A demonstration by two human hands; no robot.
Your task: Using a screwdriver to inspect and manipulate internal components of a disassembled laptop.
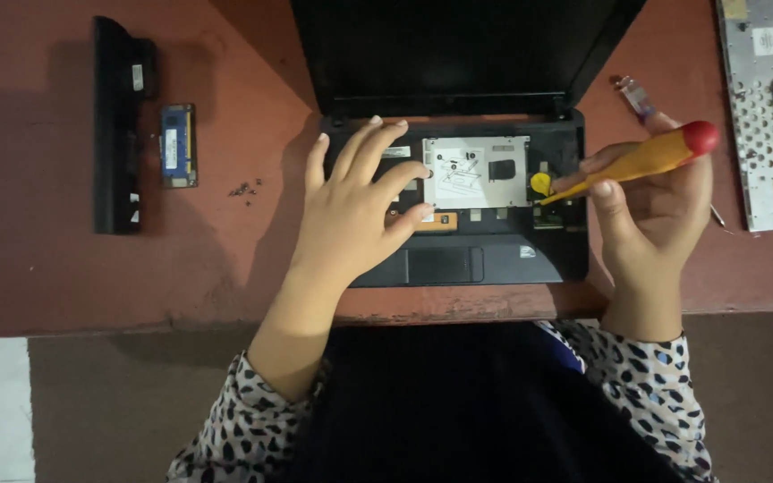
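Black and stripped of its keyboard, the small laptop (458,201) lies open near the front edge of the reddish table (46,277), a silver metal plate (476,172) bared in its base. The left hand (355,210) rests flat and unclenched on the base, fingers spread. The right hand (646,201) grasps a yellow, red-capped screwdriver (641,161), tip at the base's right side.

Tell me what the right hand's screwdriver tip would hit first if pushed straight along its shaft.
The right hand aims the screwdriver down-left; its tip would likely meet the yellow disc on the opened laptop, though depth is unclear.
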